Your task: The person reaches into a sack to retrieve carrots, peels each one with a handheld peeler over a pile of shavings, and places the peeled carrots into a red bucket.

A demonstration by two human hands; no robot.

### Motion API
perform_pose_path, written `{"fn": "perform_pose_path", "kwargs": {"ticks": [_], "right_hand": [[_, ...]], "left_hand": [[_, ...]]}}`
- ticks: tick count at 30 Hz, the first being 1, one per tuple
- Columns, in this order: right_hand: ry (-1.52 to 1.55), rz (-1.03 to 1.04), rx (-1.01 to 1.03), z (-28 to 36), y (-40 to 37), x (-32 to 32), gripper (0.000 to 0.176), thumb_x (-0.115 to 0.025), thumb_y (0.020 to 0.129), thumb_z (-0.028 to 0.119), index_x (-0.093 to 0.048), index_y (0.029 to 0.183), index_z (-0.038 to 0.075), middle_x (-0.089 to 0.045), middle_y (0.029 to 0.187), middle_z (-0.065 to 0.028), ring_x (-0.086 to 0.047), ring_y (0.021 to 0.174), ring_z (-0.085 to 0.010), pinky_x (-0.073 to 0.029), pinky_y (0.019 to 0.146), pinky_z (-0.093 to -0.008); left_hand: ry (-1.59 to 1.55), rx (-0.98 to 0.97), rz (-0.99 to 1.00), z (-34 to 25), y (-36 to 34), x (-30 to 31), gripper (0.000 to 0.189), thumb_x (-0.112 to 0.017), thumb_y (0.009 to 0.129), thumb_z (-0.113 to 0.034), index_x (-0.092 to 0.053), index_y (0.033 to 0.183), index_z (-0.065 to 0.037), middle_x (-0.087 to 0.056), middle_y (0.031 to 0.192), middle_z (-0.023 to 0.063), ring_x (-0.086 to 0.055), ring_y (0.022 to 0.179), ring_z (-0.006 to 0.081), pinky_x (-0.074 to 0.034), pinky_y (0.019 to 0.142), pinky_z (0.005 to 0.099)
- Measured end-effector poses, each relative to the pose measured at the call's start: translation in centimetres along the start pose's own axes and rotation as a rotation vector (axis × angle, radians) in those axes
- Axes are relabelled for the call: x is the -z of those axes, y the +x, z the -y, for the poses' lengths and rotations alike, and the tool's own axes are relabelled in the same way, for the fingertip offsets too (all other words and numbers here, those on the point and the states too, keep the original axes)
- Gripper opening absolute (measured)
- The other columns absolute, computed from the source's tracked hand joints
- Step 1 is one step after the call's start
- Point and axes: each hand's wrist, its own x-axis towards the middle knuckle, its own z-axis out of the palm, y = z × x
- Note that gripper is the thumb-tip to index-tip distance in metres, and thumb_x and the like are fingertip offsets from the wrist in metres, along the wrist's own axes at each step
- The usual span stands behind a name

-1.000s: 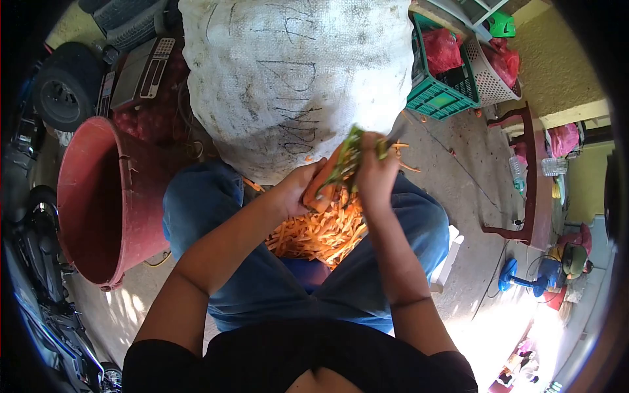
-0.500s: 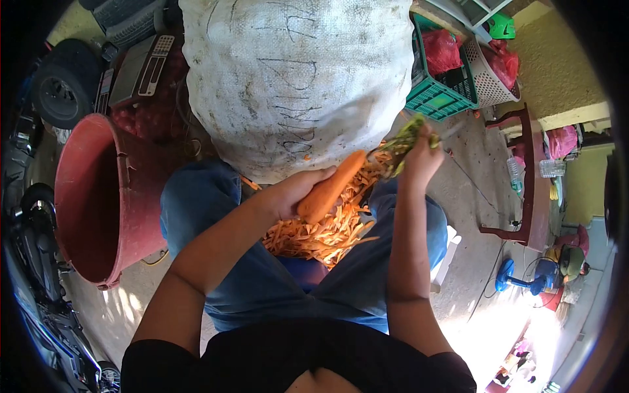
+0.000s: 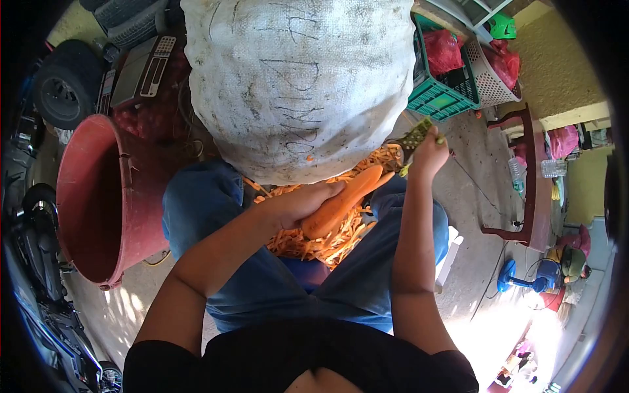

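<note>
My left hand (image 3: 303,202) is closed around the thick end of a large orange carrot (image 3: 344,202), whose narrow end points up and to the right. A strip of peel (image 3: 385,179) stands off beside the carrot's tip. In my right hand (image 3: 429,156) is a green-patterned peeler (image 3: 415,136), held beyond the carrot's tip and apart from it; its blade end is hard to make out. Below the carrot, between my knees, a heap of orange carrot peelings (image 3: 295,242) fills a dark blue container (image 3: 308,274), mostly hidden by the peelings and my legs.
A big white woven sack (image 3: 295,85) stands directly in front of me. To the left is a red tub (image 3: 141,196) lying tilted, near a tyre (image 3: 62,95). A green crate (image 3: 439,101) and a white basket (image 3: 491,92) with red bags stand at the right.
My right hand and the peeler have moved slightly right and away from the carrot. The carrot has shifted right and tilted lower, and a peel strip now shows at its tip.
</note>
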Motion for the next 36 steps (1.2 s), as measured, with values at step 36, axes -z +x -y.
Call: {"fn": "perform_pose_path", "kwargs": {"ticks": [36], "right_hand": [[0.858, 0.217, -0.313, 1.9, -3.7, -0.3, 0.02, -0.047, 0.084, 0.018, -0.053, 0.085, -0.002, -0.053, 0.071, -0.0026, -0.049, 0.063, -0.0093, -0.041, 0.054, -0.0236]], "left_hand": [[-0.482, 0.074, 0.077, 1.1, 3.9, 3.9, 0.042, -0.028, 0.088, -0.039, -0.045, 0.103, -0.004, -0.05, 0.075, 0.0063, -0.053, 0.069, 0.0153, -0.049, 0.064, 0.0393]]}}
